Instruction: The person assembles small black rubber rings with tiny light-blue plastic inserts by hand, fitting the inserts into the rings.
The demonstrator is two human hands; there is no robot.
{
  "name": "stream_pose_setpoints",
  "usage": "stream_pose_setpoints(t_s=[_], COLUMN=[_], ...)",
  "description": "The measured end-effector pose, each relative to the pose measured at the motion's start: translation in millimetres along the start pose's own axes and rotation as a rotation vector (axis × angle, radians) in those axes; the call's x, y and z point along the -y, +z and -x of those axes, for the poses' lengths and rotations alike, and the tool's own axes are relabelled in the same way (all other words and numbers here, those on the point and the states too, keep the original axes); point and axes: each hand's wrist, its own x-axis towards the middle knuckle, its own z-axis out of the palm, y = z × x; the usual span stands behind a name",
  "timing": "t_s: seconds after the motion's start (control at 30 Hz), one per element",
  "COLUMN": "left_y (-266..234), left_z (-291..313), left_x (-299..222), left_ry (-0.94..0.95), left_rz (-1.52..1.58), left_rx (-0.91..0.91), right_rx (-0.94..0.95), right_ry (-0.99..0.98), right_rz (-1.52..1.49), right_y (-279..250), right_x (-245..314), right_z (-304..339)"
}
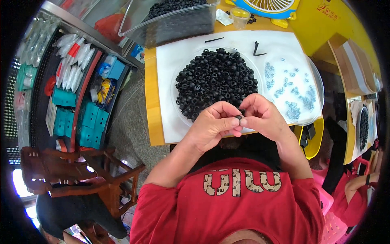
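Observation:
At the near edge of a big heap of small black ring-shaped parts point(219, 77), my two hands meet. My left hand point(213, 125) is closed, its thumb and fingertips pinching a small black part point(238, 117). From the other side, my right hand point(266, 118) also pinches at this part, its thumb tip against it. Fingers cover most of it, so its exact form is hidden. The heap lies on a round clear tray point(175, 95). To its right, many tiny pale-blue clear pieces point(292, 110) are scattered on another round clear tray point(321, 95).
A black hex key point(256, 53) and a thin black stick point(214, 40) lie on the white sheet point(166, 77). Behind stand a clear bin point(174, 34) of black parts, a small cup point(240, 18) and a blue-yellow fan point(268, 8). A wooden chair point(81, 179) is at left; another person's arm point(357, 185) at right.

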Motion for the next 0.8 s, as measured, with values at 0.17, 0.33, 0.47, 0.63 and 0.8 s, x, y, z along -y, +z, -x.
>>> stream_pose_setpoints(t_s=[0.17, 0.33, 0.47, 0.63, 0.8], left_y=[-16.3, -41.8, -43.6, -45.9, -44.5], left_z=[17.8, 28.3, 24.4, 24.6, 24.9], left_x=[-7.4, -10.2, -9.0, -8.1, -8.5], left_ry=[-0.002, 0.075, 0.075, 0.051, 0.043], left_rz=[0.004, 0.054, 0.064, 0.09, 0.088], left_rx=[0.005, 0.073, 0.091, 0.132, 0.123], right_rx=[0.069, -0.111, -0.108, -0.099, -0.053], right_ry=[0.023, -0.523, -0.492, -0.392, -0.252], right_rz=[0.048, 0.748, 1.116, 1.383, 1.501], right_y=[-4.1, 12.0, 23.5, 44.3, 53.9], right_x=[7.0, 3.6, -5.4, 6.2, 11.5], right_z=[-14.9, -74.7, -114.3, -120.1, -116.8])
